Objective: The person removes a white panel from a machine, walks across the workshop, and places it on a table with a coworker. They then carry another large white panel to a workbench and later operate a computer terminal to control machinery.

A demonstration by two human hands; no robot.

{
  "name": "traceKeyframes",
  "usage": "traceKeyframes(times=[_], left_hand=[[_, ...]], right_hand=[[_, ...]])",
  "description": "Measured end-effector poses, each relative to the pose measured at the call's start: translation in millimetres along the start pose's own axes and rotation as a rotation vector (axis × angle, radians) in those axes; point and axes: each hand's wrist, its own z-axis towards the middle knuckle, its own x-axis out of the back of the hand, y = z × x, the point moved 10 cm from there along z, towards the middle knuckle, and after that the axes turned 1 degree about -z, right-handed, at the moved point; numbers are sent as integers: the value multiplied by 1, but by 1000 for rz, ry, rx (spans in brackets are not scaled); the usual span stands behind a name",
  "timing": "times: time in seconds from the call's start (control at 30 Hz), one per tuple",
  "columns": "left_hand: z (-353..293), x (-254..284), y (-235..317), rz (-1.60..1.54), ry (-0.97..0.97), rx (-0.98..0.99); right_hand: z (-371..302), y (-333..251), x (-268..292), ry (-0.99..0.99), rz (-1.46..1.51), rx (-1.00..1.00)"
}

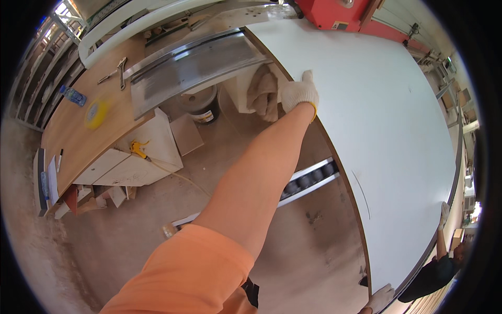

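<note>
Here's the big white panel (387, 120), filling the clock from 1 to 5, its brown edge curving down the near side. The left hand (300, 95), gloved, laps that edge at 1 o'clock; whether the fingers close underneath, I can't tell. The right hand (380, 298) sits at the near corner, between 4 and 5, its underside hidden too. Over at half past 3, a co-worker's hand (444, 214) meets the far edge. Trouble could come from uneven lifting: one side drops, the panel tips, a corner chips. The cloth (263, 93) hangs right beside the left hand and could snag; the hose (178, 175) could catch a foot. Edges now: red machine (334, 13) at 1, close to the panel; roller strip (311, 180) near 4, crowding its brown edge. Floor (293, 272) at 6 offers the roomiest stepping.
</note>
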Motion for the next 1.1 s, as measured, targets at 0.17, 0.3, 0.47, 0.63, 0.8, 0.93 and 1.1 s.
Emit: traceKeyframes(times=[0.17,0.3,0.47,0.63,0.8,0.93,1.1], left_hand=[[2,-57,19,-6,21,-13],[17,-113,42,-55,27,-60],[24,-170,60,-49,0,4],[29,-232,87,-70,-26,9],[47,-298,101,73,-21,-103],[46,-341,107,102,27,-146],[49,-383,126,-49,91,-172]], right_hand=[[73,1,-66,7,59,63],[150,52,-120,-259,217,-249],[201,33,-127,-303,282,-240],[240,-9,-103,-235,670,-464],[315,27,-171,-245,588,-446],[372,88,-272,-237,610,-411],[415,98,-340,-355,697,-436]])
